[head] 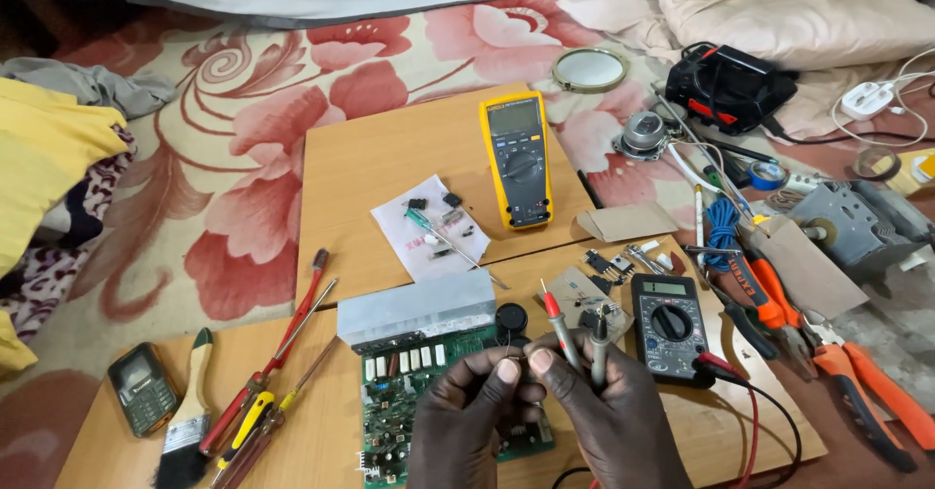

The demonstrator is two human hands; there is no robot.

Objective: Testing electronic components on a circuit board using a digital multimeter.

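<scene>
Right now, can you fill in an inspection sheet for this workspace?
Surface: wooden boards laid on a floral carpet.
Job's things: green circuit board with metal heat sink; red probe and black probe.
Clutter: yellow multimeter, black multimeter, screwdrivers, paintbrush, phone, orange pliers, round mirror.
Hands: left hand and right hand pinch a small part together; right holds both probes.
Cables: red and black leads; blue wire coil.
Surroundings: bedding, yellow cloth.
</scene>
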